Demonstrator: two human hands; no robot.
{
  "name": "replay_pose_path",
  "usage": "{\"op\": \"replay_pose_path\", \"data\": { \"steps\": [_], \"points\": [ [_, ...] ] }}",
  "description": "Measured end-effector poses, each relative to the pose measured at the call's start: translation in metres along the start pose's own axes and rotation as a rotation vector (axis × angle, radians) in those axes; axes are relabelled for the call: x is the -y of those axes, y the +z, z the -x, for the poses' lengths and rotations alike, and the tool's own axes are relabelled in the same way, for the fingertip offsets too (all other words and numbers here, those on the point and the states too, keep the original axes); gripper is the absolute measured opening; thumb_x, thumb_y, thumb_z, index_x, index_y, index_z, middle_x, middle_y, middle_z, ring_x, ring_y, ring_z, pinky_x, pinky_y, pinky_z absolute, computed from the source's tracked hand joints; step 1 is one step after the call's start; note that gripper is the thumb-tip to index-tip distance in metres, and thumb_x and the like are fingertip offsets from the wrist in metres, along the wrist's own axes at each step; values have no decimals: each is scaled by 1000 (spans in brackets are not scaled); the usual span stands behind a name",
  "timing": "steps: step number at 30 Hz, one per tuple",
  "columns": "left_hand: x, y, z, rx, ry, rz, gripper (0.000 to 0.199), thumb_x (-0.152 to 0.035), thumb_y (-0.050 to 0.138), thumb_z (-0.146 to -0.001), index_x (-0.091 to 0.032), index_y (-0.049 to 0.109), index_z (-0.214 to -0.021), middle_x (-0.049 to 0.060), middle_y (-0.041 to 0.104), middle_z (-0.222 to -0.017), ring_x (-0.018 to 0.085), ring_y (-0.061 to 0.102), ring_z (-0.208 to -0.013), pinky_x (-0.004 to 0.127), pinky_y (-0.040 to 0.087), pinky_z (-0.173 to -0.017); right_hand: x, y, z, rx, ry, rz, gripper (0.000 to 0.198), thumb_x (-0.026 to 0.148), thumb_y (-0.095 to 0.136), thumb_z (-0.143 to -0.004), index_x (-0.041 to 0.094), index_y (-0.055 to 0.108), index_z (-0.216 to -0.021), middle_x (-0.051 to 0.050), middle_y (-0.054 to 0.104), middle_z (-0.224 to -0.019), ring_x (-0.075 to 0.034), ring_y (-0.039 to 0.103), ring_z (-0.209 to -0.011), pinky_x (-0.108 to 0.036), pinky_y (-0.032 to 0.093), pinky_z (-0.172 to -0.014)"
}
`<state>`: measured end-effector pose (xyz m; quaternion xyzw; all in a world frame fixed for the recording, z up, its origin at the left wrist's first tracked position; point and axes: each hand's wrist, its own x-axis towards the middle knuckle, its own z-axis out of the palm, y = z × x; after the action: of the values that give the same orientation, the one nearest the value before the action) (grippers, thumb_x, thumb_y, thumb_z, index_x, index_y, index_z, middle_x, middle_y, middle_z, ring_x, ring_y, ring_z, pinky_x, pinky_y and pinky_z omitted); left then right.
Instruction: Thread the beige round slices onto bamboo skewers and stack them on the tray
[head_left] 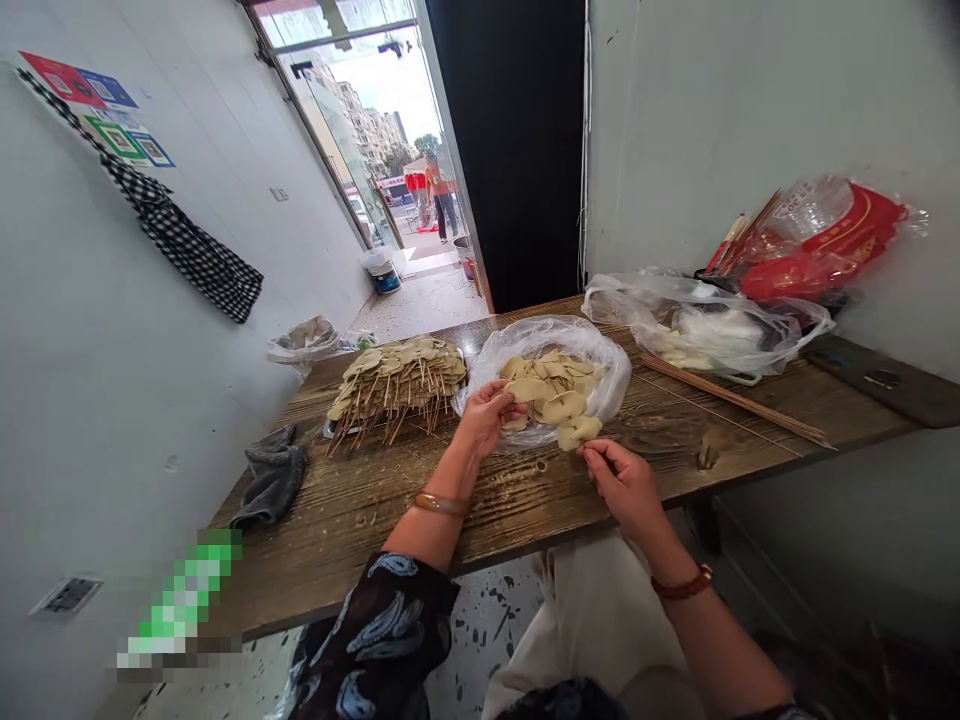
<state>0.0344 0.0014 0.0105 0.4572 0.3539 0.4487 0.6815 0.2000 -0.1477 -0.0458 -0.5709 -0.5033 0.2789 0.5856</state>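
My left hand [486,418] is closed on a thin, pale potato slice [527,390] over an open plastic bag [613,365]. My right hand [621,482] pinches the near end of a skewer with potato slices [577,432] on it, close to the table's front edge. The stick itself is mostly hidden behind the slices and fingers. Loose potato slices [551,370] fill the bag beneath my hands. To the left, a stack of skewered potato slices [401,375] lies with its sticks pointing toward me.
Bare bamboo skewers [735,400] lie to the right on the wooden table [540,505]. Behind them are a clear plastic bag [705,330] and red packaging [847,240]. A dark grey cloth [274,475] rests on the left edge. A person [442,195] stands outside the doorway.
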Motion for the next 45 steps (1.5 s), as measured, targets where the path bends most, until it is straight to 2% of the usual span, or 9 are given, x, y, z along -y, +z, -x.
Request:
{"op": "replay_pose_path", "data": {
  "steps": [4,10,14,20,33,45],
  "points": [
    [0,-3,3,18,-27,75,29,-17,73,-66,-12,56,-90,5,69,-69,14,68,-62,21,54,-58,5,-4,-1,162,43,7,32,42,49,-88,16,66,-88,1,53,-61,-9,44,-48,-20,34,-44],
    [7,-5,5,27,-4,142,34,-25,79,-61,-13,54,-82,2,67,-68,13,66,-58,22,54,-56,12,-8,1,296,-19,123,31,39,47,-89,17,67,-83,0,58,-64,-9,46,-48,-21,35,-45],
    [7,-6,8,-6,35,155,37,-24,81,-58,-13,53,-78,1,66,-66,13,65,-57,21,53,-54,13,-9,3,270,-26,176,30,39,48,-89,17,68,-82,-1,59,-63,-11,50,-52,-22,38,-49],
    [3,-8,9,-52,75,170,42,-23,81,-56,-10,61,-89,4,68,-78,11,63,-59,22,53,-55,10,-10,5,259,41,185,32,40,49,-88,16,69,-88,0,58,-60,-12,52,-52,-22,37,-47],
    [2,-7,9,-118,163,182,38,-27,83,-53,-11,60,-80,0,63,-73,10,60,-62,26,55,-60,8,-11,6,264,1,270,30,39,50,-88,17,69,-89,0,58,-61,-14,54,-56,-23,41,-52],
    [1,-5,11,-159,251,27,28,-28,77,-58,-13,62,-75,-1,60,-71,9,56,-60,25,53,-58,5,-9,5,269,-38,324,31,40,48,-89,17,68,-88,-1,58,-63,-16,57,-62,-23,42,-57]
  ]
}}
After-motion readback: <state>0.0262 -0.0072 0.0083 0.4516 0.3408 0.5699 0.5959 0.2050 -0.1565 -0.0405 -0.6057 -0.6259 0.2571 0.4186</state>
